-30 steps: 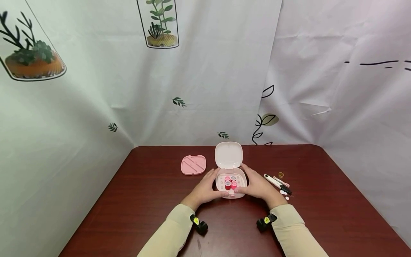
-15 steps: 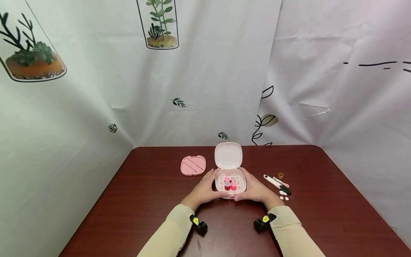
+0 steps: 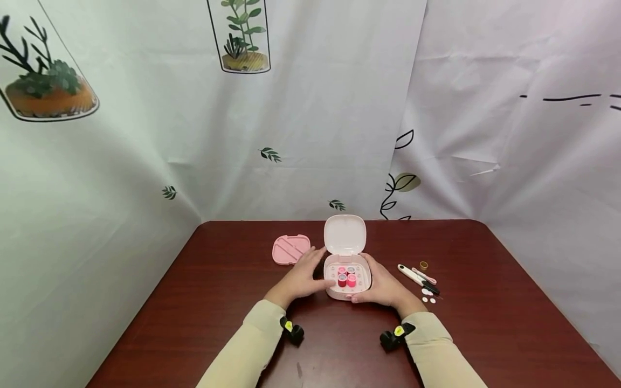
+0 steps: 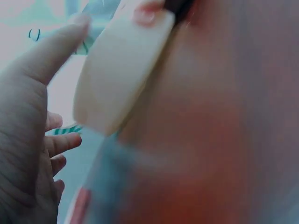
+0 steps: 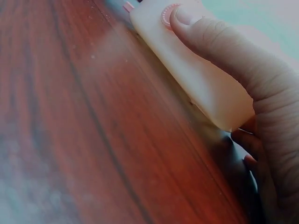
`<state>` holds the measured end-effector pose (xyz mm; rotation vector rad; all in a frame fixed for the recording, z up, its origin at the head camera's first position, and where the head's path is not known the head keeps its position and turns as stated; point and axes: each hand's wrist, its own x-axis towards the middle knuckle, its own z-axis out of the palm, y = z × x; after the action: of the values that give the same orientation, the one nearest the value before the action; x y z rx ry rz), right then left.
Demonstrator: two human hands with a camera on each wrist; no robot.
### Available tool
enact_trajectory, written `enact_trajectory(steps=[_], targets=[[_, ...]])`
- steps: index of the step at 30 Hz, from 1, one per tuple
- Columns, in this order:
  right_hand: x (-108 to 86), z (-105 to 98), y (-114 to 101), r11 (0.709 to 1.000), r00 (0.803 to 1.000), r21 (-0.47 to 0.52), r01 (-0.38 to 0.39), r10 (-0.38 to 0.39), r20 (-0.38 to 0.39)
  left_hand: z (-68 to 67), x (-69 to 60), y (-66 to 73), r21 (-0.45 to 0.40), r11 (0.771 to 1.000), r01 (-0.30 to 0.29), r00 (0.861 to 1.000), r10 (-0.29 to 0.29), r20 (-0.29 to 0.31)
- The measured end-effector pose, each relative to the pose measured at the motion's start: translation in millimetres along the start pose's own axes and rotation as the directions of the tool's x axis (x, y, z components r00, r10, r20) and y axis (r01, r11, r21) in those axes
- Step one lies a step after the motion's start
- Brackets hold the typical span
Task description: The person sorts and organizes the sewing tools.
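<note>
A small pale pink box point(image 3: 335, 294) stands on the table with its white-lined lid point(image 3: 345, 234) raised at the back. Several red and pink thread spools point(image 3: 351, 281) sit in its middle. My right hand point(image 3: 385, 285) holds the right side, thumb at the front by a round pink button point(image 5: 167, 17). Spread around the left side, my left hand point(image 3: 301, 277) has its thumb tip by the front left rim and its fingers apart from the wall. In the left wrist view, a gap shows between the fingers point(image 4: 65, 142) and the box.
Left of the box lies a pink divided tray point(image 3: 286, 251), partly behind my left fingers. To the right are a white-and-black slim tool point(image 3: 412, 276), a small pink item point(image 3: 427, 276), a yellow ring point(image 3: 424, 265) and several white discs point(image 3: 427, 291). A printed cloth hangs behind the table.
My left hand has loosened from the box and shifted left, its thumb leaving the front edge. The right hand moved slightly inward along the front and keeps its hold.
</note>
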<state>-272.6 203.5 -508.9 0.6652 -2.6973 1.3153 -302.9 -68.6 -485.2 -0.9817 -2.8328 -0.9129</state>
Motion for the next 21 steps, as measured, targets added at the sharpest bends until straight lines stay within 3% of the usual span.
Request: enact_trajectory(steps=[5,9,13,21], targets=[[-0.7,1.5,0.6,1.0,1.0,-0.01,-0.025,0.025,-0.009,-23.9,11.5,-25.0,0.091,0.994,-0.062,0.993,0.071,-0.094],[-0.6,2.6,2.7,1.0,1.0,-0.021,-0.015,0.015,-0.008,-41.3,19.6,-44.2,0.174,0.985,-0.018,0.993,0.038,-0.114],[0.2,2.5,3.2,1.0,1.0,-0.017,-0.014,0.014,-0.014,-53.2,24.5,-57.3,0.236,0.971,0.047,0.998,-0.035,-0.055],[-0.7,1.9,1.6,0.999,0.999,-0.032,-0.044,0.043,-0.01,-58.7,35.0,-67.1,0.268,0.963,0.01,0.993,-0.04,0.107]])
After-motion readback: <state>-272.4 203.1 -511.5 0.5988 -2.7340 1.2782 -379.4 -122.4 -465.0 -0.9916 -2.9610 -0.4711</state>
